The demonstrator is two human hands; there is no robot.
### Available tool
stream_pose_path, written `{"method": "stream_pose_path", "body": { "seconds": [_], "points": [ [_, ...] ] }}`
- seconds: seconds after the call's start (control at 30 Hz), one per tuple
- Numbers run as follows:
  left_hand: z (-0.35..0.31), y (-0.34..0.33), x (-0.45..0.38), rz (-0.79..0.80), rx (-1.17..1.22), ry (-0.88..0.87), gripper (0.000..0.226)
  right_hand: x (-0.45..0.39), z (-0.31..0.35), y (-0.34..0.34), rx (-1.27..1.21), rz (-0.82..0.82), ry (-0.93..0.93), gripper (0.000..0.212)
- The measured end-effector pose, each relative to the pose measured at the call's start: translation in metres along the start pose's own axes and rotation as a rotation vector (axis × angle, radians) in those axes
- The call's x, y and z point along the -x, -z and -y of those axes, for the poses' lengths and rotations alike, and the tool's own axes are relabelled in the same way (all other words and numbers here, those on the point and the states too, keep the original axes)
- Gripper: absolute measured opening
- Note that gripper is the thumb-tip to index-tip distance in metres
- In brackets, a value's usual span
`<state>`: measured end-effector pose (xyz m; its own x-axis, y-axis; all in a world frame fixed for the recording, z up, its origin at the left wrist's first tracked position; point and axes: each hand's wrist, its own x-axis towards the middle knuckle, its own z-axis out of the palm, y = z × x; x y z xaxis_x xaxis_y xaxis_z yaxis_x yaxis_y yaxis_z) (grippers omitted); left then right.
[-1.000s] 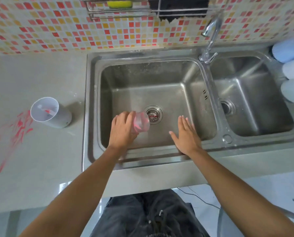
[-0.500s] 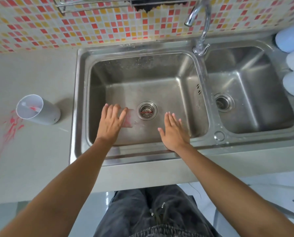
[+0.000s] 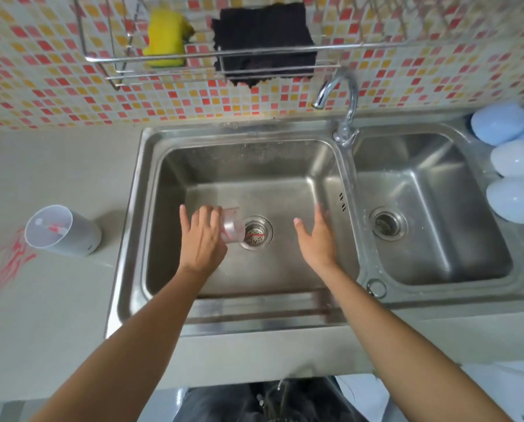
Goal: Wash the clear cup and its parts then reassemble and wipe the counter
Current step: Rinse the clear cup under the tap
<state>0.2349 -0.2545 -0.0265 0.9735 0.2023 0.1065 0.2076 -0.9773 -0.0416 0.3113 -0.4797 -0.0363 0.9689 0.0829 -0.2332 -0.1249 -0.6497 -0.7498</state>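
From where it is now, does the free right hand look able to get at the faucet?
Probably yes. The right hand is open and empty over the left basin, and the faucet stands behind it on the divider with nothing between them. The left hand holds the clear cup off to the side.

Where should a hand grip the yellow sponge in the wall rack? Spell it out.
Grip the yellow sponge by its upper half, pinching its broad faces, coming from above and in front. It stands upright in the wire rack, whose front rails cross its lower part, so only the top is free to lift out. The right hand is empty.
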Motion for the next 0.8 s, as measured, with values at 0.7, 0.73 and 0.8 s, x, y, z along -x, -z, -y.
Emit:
{"method": "stream_pose_path", "body": {
  "seconds": [0.7,0.73,0.8],
  "points": [
    [-0.106,0.061,-0.16,-0.051,0.912,-0.051,0.08,-0.171,0.038,0.064,0.414,-0.101,0.368,0.039],
    [-0.106,0.058,-0.159,-0.04,0.921,-0.052,0.079,-0.171,0.038,0.064,0.424,-0.101,0.376,0.036],
    [-0.106,0.055,-0.156,-0.028,0.92,-0.045,0.079,-0.173,0.038,0.065,0.427,-0.099,0.379,0.03]
  ]
}}
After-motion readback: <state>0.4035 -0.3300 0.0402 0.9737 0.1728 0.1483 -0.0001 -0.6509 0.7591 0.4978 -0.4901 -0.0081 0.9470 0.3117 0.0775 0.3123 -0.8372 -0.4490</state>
